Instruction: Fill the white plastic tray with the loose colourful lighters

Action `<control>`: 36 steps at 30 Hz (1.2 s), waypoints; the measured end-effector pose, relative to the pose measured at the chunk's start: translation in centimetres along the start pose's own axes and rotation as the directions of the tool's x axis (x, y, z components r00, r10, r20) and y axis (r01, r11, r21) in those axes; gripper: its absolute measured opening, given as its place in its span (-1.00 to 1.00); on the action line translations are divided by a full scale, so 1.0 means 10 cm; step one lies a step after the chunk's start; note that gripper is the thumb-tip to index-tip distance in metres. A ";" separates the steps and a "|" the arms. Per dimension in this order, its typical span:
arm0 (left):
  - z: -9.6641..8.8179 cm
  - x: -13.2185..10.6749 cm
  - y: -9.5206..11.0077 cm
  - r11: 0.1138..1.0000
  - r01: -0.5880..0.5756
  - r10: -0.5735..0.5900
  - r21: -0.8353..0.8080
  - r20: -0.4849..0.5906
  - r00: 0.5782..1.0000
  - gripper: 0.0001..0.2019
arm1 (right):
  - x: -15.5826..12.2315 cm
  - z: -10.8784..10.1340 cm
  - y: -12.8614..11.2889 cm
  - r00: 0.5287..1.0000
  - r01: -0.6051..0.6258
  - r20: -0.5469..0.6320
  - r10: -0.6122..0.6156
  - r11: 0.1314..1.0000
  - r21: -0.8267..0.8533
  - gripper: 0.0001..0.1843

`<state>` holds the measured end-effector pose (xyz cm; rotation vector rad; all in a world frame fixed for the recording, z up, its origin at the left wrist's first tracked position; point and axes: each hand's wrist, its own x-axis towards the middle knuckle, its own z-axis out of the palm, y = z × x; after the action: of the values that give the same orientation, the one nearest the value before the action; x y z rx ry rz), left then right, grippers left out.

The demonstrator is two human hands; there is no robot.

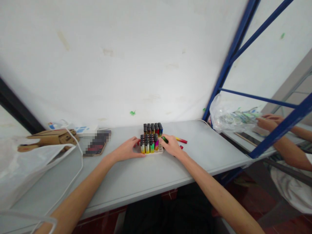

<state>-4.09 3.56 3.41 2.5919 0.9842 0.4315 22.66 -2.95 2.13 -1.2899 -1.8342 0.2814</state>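
Several cigarette lighters [149, 143] with black tops and coloured bodies stand upright in rows in a pale tray [160, 151]. Empty round slots show at the tray's right end. My left hand [128, 149] grips the left side of this tray, thumb along its front edge and fingers curled behind. A dark green lighter [165, 139] is pinched in my right hand [172, 145], tilted beside the tray's right end. Directly behind stands a second block of upright lighters [153, 128]. Loose on the table, a red-and-yellow lighter [181, 140] lies right of my right hand.
On the left are a blurred-out phone [97, 143], a cardboard box [52, 138], a white plastic bag [31, 165] and a white cable [79, 162]. A blue metal frame [223, 70] rises at the right. Beyond it, another person's hands [270, 122] hold a clear bag [234, 118].
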 end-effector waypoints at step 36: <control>0.01 -0.01 0.02 0.998 -0.010 0.008 -0.057 -0.026 1.000 -0.32 | -0.05 -0.34 0.03 0.920 0.053 0.390 -0.041 0.998 -0.021 -0.70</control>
<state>-4.01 3.30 3.43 2.5466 0.9552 0.4898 25.42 -4.17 3.84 -1.2754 -2.2080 0.5163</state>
